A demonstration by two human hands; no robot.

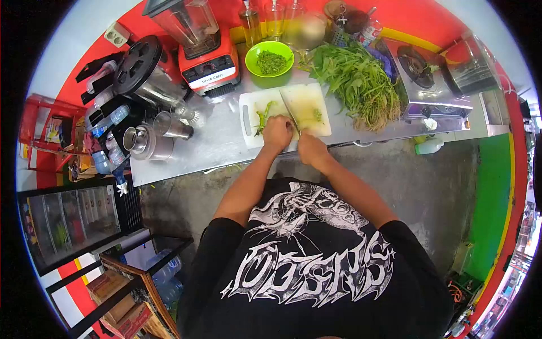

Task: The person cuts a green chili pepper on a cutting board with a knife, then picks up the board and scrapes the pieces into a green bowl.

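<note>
On a white cutting board [313, 99], my left hand [278, 134] has its fingers curled down over leafy greens [263, 117], whose ends stick out on its left side; the part under the fingers is hidden. My right hand [312, 150] is closed around the handle of a knife [289, 106]. The blade points away from me across the board, right beside my left fingertips. A few cut green bits [318, 116] lie to the right of the blade. Behind the board, a lime-green bowl [270, 81] holds chopped greens [271, 62].
A large bunch of rooted leafy greens [358, 82] lies right of the board, against a gas stove [432, 101]. A red-based blender [209, 70] and steel containers [155, 144] stand to the left. Oil bottles [274, 22] line the wall. The steel counter's front edge [192, 174] runs before me.
</note>
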